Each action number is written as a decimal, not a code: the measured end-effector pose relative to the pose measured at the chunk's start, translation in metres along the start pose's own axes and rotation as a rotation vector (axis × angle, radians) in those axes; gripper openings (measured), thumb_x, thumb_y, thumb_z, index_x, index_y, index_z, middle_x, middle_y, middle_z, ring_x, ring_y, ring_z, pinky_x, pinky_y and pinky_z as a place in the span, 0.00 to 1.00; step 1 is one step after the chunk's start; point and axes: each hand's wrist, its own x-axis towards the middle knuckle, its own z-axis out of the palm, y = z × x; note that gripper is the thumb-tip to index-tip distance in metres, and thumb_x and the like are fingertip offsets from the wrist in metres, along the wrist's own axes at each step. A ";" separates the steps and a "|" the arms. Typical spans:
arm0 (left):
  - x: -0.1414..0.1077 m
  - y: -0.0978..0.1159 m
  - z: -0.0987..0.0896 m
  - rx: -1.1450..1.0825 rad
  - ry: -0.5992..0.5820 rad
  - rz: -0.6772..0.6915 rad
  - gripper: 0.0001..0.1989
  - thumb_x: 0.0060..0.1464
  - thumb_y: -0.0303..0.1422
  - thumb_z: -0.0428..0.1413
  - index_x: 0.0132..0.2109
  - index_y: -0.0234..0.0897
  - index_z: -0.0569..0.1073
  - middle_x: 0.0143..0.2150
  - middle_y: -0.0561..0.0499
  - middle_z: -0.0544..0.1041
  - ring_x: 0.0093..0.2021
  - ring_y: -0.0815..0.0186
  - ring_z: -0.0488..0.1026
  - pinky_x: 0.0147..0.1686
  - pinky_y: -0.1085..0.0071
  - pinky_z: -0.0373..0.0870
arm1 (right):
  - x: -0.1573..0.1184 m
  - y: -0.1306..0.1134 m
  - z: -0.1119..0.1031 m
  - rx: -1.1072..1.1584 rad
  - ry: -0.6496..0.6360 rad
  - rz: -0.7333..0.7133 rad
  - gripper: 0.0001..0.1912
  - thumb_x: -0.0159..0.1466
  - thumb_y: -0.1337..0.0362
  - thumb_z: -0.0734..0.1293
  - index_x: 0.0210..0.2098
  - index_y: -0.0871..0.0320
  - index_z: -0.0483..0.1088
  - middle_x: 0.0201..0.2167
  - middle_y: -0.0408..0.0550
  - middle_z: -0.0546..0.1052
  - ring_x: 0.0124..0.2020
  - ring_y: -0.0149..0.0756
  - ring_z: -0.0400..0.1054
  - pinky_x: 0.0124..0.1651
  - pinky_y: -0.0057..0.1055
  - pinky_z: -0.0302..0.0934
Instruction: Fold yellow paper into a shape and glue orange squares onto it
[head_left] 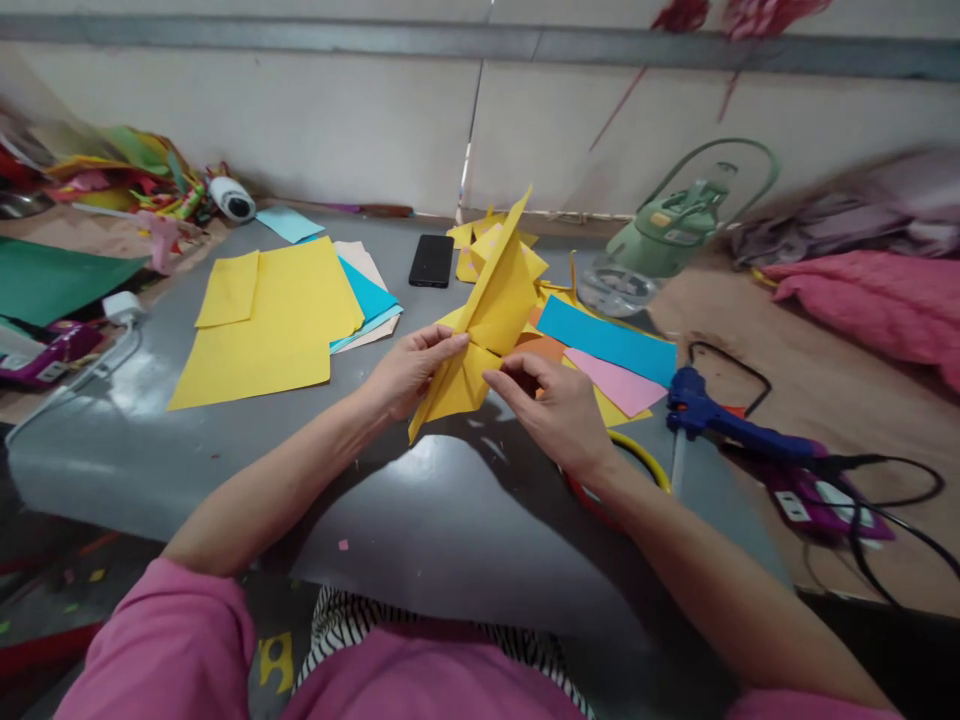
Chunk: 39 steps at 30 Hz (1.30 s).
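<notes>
A folded yellow paper piece [501, 295] is held up over the grey table, tilted, with its pointed end upward. My left hand [416, 370] grips its left edge between thumb and fingers. At the lower right edge, my right hand [559, 405] pinches the paper near a crease, thumb against curled fingers. Behind it lie other folded yellow paper shapes [484, 255], partly hidden by the held piece. Yellow sheets [277, 330] rest to the left of my left hand. A yellow and red ring-shaped thing [649, 455], perhaps scissors handles, is partly under my right forearm.
A black phone [431, 261] lies at the back. Blue strip [607, 340] and pink paper [615, 380] are on the right, near a blue glue gun [739, 425] with a cable. A green bottle [667, 225] stands behind. A pink glue gun [159, 240] is far left.
</notes>
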 end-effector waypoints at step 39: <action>-0.012 -0.012 -0.012 0.188 -0.227 -0.134 0.17 0.54 0.48 0.64 0.39 0.39 0.82 0.38 0.48 0.83 0.35 0.70 0.77 0.36 0.75 0.72 | -0.011 0.011 -0.001 0.401 0.004 0.344 0.14 0.62 0.52 0.71 0.30 0.56 0.70 0.24 0.41 0.73 0.24 0.29 0.66 0.27 0.28 0.62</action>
